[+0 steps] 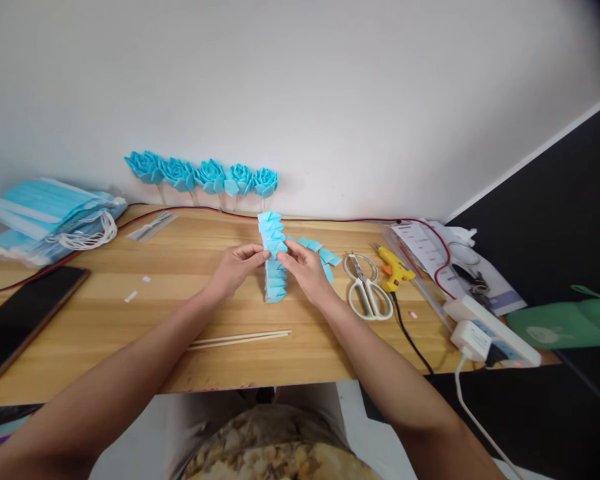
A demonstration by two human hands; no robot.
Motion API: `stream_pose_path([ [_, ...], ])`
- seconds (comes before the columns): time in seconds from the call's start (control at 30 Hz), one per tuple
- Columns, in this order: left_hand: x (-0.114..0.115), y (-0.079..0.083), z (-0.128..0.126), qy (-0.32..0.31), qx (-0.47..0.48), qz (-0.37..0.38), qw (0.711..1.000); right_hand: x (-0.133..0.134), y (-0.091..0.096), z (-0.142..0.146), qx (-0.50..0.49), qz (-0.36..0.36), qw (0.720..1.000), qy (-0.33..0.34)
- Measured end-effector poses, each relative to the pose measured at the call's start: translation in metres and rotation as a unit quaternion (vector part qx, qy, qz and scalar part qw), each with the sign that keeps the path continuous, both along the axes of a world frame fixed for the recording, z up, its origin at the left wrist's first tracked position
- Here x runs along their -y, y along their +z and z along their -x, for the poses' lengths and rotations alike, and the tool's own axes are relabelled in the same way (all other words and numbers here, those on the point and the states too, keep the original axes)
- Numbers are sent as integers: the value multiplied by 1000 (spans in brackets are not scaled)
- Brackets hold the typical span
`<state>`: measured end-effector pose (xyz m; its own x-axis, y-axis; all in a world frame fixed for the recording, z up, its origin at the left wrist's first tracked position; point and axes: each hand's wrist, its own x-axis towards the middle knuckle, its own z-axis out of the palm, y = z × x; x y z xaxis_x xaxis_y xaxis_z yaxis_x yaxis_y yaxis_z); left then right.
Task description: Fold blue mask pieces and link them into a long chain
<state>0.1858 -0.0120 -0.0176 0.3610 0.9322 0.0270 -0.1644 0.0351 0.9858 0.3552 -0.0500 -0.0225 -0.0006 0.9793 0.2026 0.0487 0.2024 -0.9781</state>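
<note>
A strip of folded light-blue petals [273,257] runs from the back of the wooden table [130,320] toward me. My left hand [237,267] pinches the strip's left side with fingers closed. My right hand [305,267] pinches its right side, also closed. More loose blue folded pieces [325,257] lie just right of my right hand. Two thin wooden sticks [240,339] lie near the front edge, below my hands.
Several finished blue flowers [205,175] on sticks lean against the wall. A stack of blue face masks [50,217] sits at the left, a dark phone [25,317] nearer me. White scissors [367,290], a yellow glue gun [394,269], papers and a power strip [490,327] lie at the right.
</note>
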Motion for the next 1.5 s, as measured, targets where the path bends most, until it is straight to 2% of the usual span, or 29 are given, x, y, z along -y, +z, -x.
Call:
stream_pose_path([
  [0.2,-1,-3,-2,-39,-8,3,999,-4,-9,-4,60,-16,997,-45],
  [0.43,-5,-4,4,-48,-25,-16,998,-5,-6,-6,89,-34,994,-43],
  [0.6,-7,-4,7,-119,15,-5,993,-4,-5,-6,89,-33,995,-40],
  [0.67,-7,-2,6,-102,16,-3,995,-4,-6,-6,87,-27,996,-25],
  [0.8,-5,3,4,-9,-13,1,1000,-3,-10,-6,80,-6,996,-32],
  [0.87,-4,5,4,4,-21,7,1000,-2,-8,-6,64,-2,997,-39],
  [1.03,0,6,2,-4,-33,-6,999,1,-1,-2,58,-3,998,-24],
  [1.2,-1,0,1,-23,-39,-13,999,2,-3,0,74,-27,997,-19],
  [1.5,-4,-4,4,-45,-13,20,999,-2,-3,-6,101,-25,994,-11],
])
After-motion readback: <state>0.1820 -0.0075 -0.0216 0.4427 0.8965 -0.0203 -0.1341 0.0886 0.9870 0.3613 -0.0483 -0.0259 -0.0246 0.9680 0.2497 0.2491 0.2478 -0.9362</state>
